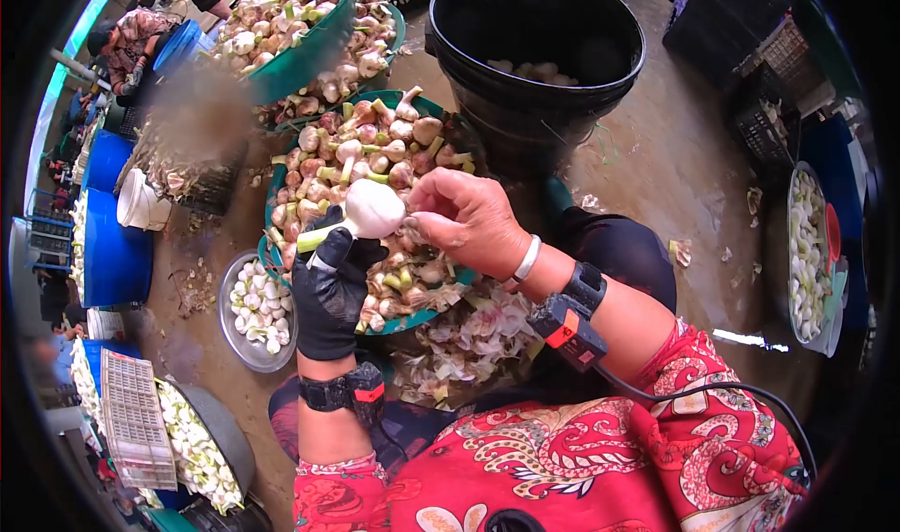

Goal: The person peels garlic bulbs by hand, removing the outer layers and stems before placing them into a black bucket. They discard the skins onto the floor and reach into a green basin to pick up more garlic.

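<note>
A white, peeled-looking garlic bulb (375, 209) with a short green stem is held in my left hand (339, 298), which wears a black glove. The gloved fingers close around its stem and underside. My bare right hand (469, 221) is at the bulb's right side, thumb and fingers drawn together in a pinch. Whatever lies between those fingertips is too small to make out. Under both hands stands a green basin (412, 322) heaped with unpeeled garlic bulbs (323, 171). To the left, a metal bowl (228, 318) contains small white garlic pieces (261, 305).
Loose garlic skins (469, 344) lie by my lap. A tall black bucket (506, 110) with some bulbs inside stands ahead. Another green tub (309, 49) of garlic is at upper left. Blue barrels (117, 251) line the left; a basin of stemmed garlic (808, 260) is at right.
</note>
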Demonstrator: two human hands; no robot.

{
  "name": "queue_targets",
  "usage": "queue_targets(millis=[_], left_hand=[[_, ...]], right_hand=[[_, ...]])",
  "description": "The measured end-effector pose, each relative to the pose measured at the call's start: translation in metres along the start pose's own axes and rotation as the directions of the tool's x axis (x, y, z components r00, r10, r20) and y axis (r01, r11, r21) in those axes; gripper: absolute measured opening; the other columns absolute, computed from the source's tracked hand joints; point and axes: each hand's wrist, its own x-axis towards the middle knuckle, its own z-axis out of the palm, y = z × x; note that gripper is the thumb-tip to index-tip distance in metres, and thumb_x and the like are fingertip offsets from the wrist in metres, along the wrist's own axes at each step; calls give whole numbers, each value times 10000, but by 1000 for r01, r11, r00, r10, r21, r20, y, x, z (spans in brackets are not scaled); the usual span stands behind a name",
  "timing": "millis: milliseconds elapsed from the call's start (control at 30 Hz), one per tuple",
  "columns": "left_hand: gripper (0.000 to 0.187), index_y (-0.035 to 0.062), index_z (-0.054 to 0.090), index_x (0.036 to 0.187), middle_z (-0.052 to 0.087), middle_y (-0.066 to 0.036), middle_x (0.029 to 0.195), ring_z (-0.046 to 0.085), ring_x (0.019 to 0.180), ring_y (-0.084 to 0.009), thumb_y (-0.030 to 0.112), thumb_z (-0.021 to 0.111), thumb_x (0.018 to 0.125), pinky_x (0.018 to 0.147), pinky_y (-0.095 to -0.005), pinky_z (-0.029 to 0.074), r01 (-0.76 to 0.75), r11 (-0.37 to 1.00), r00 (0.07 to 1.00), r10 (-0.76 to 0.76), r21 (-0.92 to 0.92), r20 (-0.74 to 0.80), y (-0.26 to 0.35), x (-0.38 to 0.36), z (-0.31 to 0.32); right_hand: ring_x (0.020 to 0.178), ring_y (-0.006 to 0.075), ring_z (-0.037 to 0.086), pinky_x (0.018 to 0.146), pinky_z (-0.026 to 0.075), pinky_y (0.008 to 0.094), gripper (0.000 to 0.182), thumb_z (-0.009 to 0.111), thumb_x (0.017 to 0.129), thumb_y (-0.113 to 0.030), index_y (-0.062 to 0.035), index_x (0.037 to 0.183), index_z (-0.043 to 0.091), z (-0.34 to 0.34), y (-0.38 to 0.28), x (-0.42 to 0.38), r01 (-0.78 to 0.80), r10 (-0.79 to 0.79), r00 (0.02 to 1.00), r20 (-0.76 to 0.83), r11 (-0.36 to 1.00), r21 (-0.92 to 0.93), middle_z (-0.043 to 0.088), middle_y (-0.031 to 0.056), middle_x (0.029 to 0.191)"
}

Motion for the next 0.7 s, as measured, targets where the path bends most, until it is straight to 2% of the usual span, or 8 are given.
queue_targets(millis=[100,200,267,333,400,433,533,700], left_hand=[[316,16,533,1216,637,-142,1086,660,920,-248,171,549,941,755,-375,579,66,991,996,-72,-115,-48,-8,5,-1],[321,19,543,1197,657,-130,1021,668,864,-232,216,557,944,708,-369,583,111,973,988,-129,-203,-79,-13,5,0],[278,2,550,1171,656,-130,941,666,817,-218,169,529,950,715,-364,582,42,999,999,-42,-3,-24,-12,2,9],[253,-8,559,1136,652,-132,911,668,787,-218,153,531,943,689,-363,582,-3,999,1000,4,50,-8,-7,2,18],[234,-15,563,1112,649,-131,907,669,762,-218,131,537,932,676,-362,581,-36,989,999,34,145,16,-3,1,20],[221,-21,560,1088,647,-130,905,669,739,-219,123,547,921,671,-361,582,-72,975,997,64,211,46,-1,1,23],[215,-26,558,1069,647,-139,906,671,736,-225,122,559,914,664,-362,583,-44,977,998,32,208,60,-1,2,20],[207,-33,554,1051,640,-141,897,672,742,-231,97,585,893,674,-364,583,-21,971,999,9,237,54,3,-2,20]], right_hand=[[630,230,602,588,486,315,128,684,734,-78,-60,842,618,3,-5,-1,85,-85,995,-52,996,3,585,86,741],[657,258,602,603,492,333,163,687,752,-80,-71,898,615,4,-8,-1,192,-203,978,-41,963,-188,580,97,783],[689,291,603,624,498,360,168,681,769,-77,-75,922,611,4,-6,-1,221,-261,960,-103,930,-294,579,110,775],[711,317,605,630,502,384,133,668,780,-74,-71,898,606,6,-7,-1,213,-243,956,-162,960,-181,573,117,765],[681,265,615,621,511,314,209,669,780,-17,-62,981,636,3,0,-1,353,-397,914,-86,882,-312,597,95,771],[685,278,615,620,517,332,259,653,768,7,-49,1019,619,0,2,-2,390,-424,906,-15,846,-363,594,104,787],[680,275,610,610,518,336,294,649,735,20,-31,1021,602,-4,-1,-3,479,-494,865,94,752,-453,588,104,790],[676,280,603,582,507,339,235,657,706,-16,-33,930,587,-4,-5,-7,472,-491,863,115,706,-528,582,104,784]])
